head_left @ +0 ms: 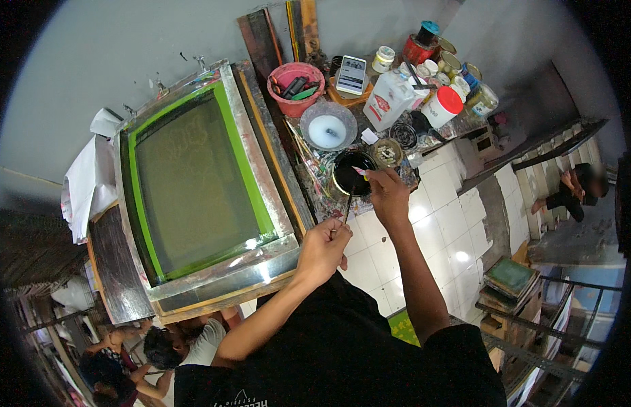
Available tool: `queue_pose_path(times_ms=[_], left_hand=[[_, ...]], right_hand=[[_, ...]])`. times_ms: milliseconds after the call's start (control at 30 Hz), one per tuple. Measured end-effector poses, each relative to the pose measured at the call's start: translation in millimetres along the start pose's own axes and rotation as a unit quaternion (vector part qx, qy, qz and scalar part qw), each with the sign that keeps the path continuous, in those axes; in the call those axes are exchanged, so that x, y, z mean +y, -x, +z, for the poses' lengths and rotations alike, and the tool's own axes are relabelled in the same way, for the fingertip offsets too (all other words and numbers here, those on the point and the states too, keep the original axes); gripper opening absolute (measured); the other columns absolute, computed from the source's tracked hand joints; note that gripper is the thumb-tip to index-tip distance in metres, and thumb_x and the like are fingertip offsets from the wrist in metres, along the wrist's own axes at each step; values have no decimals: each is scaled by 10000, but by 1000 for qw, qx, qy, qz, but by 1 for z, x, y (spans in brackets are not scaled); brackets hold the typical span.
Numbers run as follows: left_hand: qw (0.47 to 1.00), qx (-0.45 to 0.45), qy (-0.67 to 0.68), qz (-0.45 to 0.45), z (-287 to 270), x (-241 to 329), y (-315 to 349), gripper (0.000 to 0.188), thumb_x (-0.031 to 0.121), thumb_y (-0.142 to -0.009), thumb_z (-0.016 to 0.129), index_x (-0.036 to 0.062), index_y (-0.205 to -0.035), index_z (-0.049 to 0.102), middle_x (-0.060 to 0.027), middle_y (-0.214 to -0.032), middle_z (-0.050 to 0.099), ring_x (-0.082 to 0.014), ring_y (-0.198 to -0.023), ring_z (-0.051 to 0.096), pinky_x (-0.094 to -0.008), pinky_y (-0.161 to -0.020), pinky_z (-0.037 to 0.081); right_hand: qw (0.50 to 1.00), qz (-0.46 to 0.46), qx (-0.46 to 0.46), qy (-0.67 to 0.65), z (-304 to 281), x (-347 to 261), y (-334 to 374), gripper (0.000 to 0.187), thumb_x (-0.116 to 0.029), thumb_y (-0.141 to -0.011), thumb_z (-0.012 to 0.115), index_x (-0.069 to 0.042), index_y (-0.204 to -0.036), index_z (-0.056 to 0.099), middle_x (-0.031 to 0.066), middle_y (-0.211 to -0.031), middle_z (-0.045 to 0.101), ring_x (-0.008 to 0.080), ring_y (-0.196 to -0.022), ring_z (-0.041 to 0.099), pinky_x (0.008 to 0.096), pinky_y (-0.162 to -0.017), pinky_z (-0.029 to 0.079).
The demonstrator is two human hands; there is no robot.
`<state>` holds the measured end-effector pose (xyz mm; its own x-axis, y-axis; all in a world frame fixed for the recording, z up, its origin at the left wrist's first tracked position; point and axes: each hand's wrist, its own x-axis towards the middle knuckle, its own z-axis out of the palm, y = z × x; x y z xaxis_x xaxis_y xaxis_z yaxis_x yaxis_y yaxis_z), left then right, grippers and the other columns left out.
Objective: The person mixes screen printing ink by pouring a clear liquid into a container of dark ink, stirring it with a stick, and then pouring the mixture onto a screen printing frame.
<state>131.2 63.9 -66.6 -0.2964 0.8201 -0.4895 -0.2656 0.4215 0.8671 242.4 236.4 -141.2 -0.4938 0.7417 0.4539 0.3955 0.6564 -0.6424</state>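
From here, the left hand grips a thin stick slanted toward the dark pot; the right hand pinches a pinkish thing, too small to make out, above it, presumably to catch drips. The pot sits on the table, within easy reach.

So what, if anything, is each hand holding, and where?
Left hand: thin stick, by its near end. Right hand: small pink piece, pinched at its right end; exact kind unclear.
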Motion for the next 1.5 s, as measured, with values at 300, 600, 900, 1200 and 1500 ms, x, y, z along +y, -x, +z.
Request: queue_pose_path(times_ms=[300, 600, 900, 1200, 1500], left_hand=[[999, 17, -38, -11, -6, -2, -4, 270, 175, -985, 583, -79, -903, 625, -87, -673, 605, -146, -466, 603, -299, -450, 468], [999, 17, -45, -11, -9, -3, -9, 273, 187, -963, 592, -79, -914, 632, -95, -673, 615, -158, -469, 610, -310, -459, 474], [998, 11, -52, -34, -9, -1, -10, 235, 190, -977, 606, -23, -878, 625, -39, -611, 560, -117, -466, 588, -283, -420, 428], [997, 19, -73, -1, -8, -4, -13, 258, 205, -972, 610, -30, -867, 609, -59, -621, 581, -135, -479, 596, -302, -455, 457], [989, 16, -138, 45, -1, -3, -1, 267, 194, -973, 571, -57, -884, 599, -128, -563, 583, -187, -472, 607, -351, -464, 471]], right_hand=[[972, 193, -136, 15, -22, 19, -44, 115, -89, -815, 718, -11, -899, 729, 187, -888, 731, 323, -821, 722, 392, -732, 563], [974, 162, -150, 44, -32, 35, -55, 172, -153, -754, 739, -3, -835, 720, 210, -805, 710, 348, -777, 711, 412, -719, 551], [981, 130, -141, 15, -41, 22, -52, 129, -88, -817, 725, 1, -906, 697, 166, -799, 705, 242, -720, 687, 358, -655, 529], [981, -138, -130, 41, -41, -39, 2, 226, -6, -819, 664, -65, -1035, 693, 133, -927, 684, 300, -819, 691, 401, -673, 559], [980, -150, -98, 82, -28, -10, 10, 274, 37, -780, 668, -59, -1036, 689, 98, -938, 659, 291, -771, 677, 387, -653, 567]])
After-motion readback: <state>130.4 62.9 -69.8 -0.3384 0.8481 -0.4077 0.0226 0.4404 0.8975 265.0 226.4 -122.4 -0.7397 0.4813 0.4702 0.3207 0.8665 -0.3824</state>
